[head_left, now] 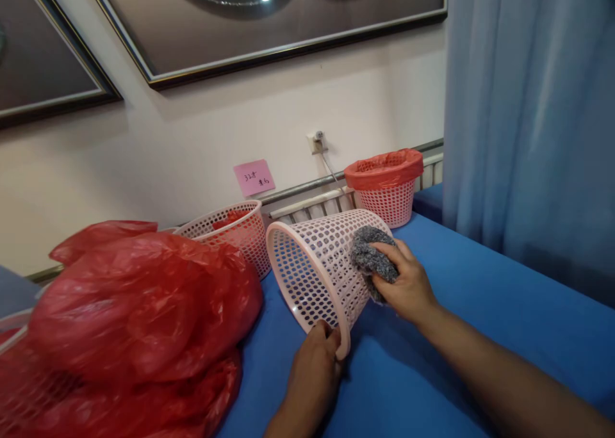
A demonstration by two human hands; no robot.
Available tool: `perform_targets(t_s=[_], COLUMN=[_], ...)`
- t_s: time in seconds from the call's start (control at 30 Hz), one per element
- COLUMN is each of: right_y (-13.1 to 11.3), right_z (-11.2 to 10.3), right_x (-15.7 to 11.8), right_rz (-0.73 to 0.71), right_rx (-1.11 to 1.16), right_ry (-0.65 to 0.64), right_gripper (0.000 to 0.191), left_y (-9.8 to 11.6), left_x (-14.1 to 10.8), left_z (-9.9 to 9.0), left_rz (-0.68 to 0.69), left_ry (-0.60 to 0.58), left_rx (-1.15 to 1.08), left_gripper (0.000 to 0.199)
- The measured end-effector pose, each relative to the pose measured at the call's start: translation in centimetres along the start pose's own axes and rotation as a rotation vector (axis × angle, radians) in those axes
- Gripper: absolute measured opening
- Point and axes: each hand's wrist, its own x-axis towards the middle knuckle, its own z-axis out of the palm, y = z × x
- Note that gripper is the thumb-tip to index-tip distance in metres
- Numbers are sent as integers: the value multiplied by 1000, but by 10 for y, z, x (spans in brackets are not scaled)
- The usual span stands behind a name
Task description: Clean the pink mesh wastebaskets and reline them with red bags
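A pink perforated basket (343, 249) lies tilted on its side over the blue surface (408, 380), its open mouth facing left and toward me. My left hand (317, 367) is closed on the lower part of its rim. Bunched in my right hand (406, 284) is a dark grey cloth (372, 255), pressed against the basket's outer side near the base. The right fingers wrap round the cloth, and part of it hangs below them.
Red plastic bags (144, 310) are heaped at the left, over baskets. Behind them stands another pink basket (254, 239) with red plastic inside. A red-lined basket (389, 201) stands at the back right, near a blue curtain (519, 118). A pink note (254, 177) is on the wall.
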Motion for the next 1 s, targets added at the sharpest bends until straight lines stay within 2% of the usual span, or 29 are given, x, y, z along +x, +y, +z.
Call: perform_targets(t_s=[0.07, 0.1, 0.2, 0.27, 0.33, 0.47, 0.53, 0.6, 0.77, 0.83, 0.9, 1.0], right_y=[0, -3, -20, -31, -39, -41, -34, -18, 43, 53, 42, -2], right_z=[0, 0, 2, 3, 5, 6, 6, 7, 10, 10, 9, 3], right_x=[0, -3, -16, -23, -27, -29, -28, -21, 12, 20, 16, -9], right_rz=[-13, -63, -292, -416, -480, -538, -505, -359, 243, 342, 285, -35], right_rx=[10, 28, 101, 155, 193, 211, 204, 152, -64, -65, -22, 86], right_ry=[-22, -51, -185, -286, -351, -427, -399, -284, 31, 113, 135, 29], right_gripper=[51, 53, 58, 58, 55, 52, 54, 56, 46, 45, 44, 49], left_y=[3, 4, 3, -1, -6, -14, -14, -13, -8, -6, -5, -5], left_x=[-4, -7, -14, -15, -15, -15, -16, -18, -21, -20, -19, -17], left_z=[-1, -2, -10, -17, -24, -33, -34, -31, -14, -7, -2, 5], left_rz=[40, 79, 189, 179, 152, 214, 246, 295, 422, 464, 490, 495], left_ry=[60, 129, 428, 594, 648, 574, 541, 498, 439, 401, 370, 359], left_rx=[-46, -97, -326, -481, -574, -581, -535, -464, -224, -144, -84, -21], left_gripper=[34, 34, 38, 43, 47, 45, 40, 35, 26, 26, 27, 23])
